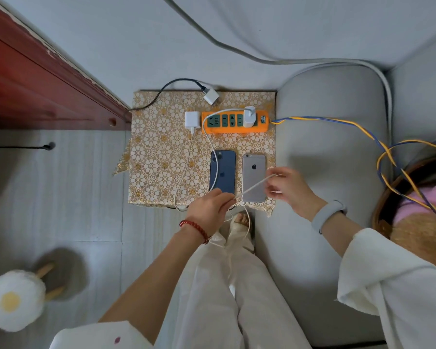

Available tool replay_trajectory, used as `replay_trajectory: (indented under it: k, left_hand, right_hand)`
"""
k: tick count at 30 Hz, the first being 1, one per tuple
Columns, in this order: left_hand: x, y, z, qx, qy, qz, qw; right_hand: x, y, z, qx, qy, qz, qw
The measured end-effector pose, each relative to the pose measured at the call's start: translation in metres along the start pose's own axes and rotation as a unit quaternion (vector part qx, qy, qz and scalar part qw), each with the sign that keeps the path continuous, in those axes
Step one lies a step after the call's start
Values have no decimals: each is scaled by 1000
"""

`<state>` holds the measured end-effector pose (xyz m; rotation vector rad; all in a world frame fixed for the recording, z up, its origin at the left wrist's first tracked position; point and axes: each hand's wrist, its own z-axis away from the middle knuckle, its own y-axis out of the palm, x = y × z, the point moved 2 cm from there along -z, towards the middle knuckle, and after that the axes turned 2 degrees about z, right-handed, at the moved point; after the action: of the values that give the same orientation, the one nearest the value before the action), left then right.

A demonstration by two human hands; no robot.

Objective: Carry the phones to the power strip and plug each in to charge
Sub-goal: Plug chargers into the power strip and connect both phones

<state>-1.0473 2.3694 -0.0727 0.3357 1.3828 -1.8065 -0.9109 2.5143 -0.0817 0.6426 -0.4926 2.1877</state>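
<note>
Looking straight down here: there's a small desk (161,157) covered in a gold floral cloth, wedged between a red wooden cabinet (35,84) and a grey sofa (330,137). The orange power strip (233,122) lies along the far side of the desk, with one white charger (249,116) plugged into it near its right end and a second white charger (192,119) lying on the cloth right at the strip's left end. A third white adapter (211,96) with a dark cord sits loose just behind the strip. Both phones are face down side by side on the near half of the desk, the blue phone (222,172) on the left and the silver phone (254,177) on the right, close but not touching. Neither has a cable in it as far as I can see. The left hand (209,207) has its grip pinched shut on a white cable (254,186), and the right hand (286,185) pinches the same cable's end between thumb and fingertips, so the stretch between them runs taut and diagonal over the silver phone's lower right corner. More white cable loops down past the desk's front edge toward the person's foot. A blue and yellow twisted cord (350,124) leaves the strip's right end across the sofa toward a wicker basket (413,222).
</note>
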Motion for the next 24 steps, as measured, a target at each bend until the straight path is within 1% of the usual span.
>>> replay_trajectory:
  k: [1,2,3,4,5,7,9,11,13,15,17,19,22,24]
  left_hand:
    - [3,2,0,8,-9,-11,1000]
    - [6,4,-1,19,-20,-25,999]
    - [9,6,-1,36,-30,-43,998]
    - [11,10,-2,59,-39,-60,996]
    - [13,14,-3,85,-48,-73,993]
    - [16,23,-8,131,-71,-74,986]
    - [20,32,-16,158,-117,-22,980]
    - [22,39,-28,147,-161,33,976]
    - [21,45,-41,122,-185,67,973]
    - [19,53,-59,100,-201,110,968]
    - [14,61,-76,82,-224,171,956]
    - [8,68,-89,69,-251,215,941]
    - [2,83,-101,82,-278,240,926]
    - [0,91,-107,83,-314,237,916]
  right_hand:
    - [0,2,-1,14,49,-160,986]
    - [-1,3,-3,4,73,-268,961]
    - [-1,3,-7,-19,81,-330,940]
    - [-1,4,-11,-46,77,-343,935]
    - [-2,5,-16,-70,65,-314,945]
    - [-8,9,-25,-102,34,-197,974]
    - [-17,14,-35,-110,17,-88,990]
    - [-26,19,-46,-120,4,-6,993]
    - [-35,19,-54,-149,-14,69,986]
    - [-43,19,-60,-162,-20,125,979]
    - [-50,23,-65,-147,-17,138,979]
    - [-55,27,-67,-132,-11,121,984]
    - [-60,28,-72,-130,0,92,987]
    - [-61,28,-74,-123,1,79,989]
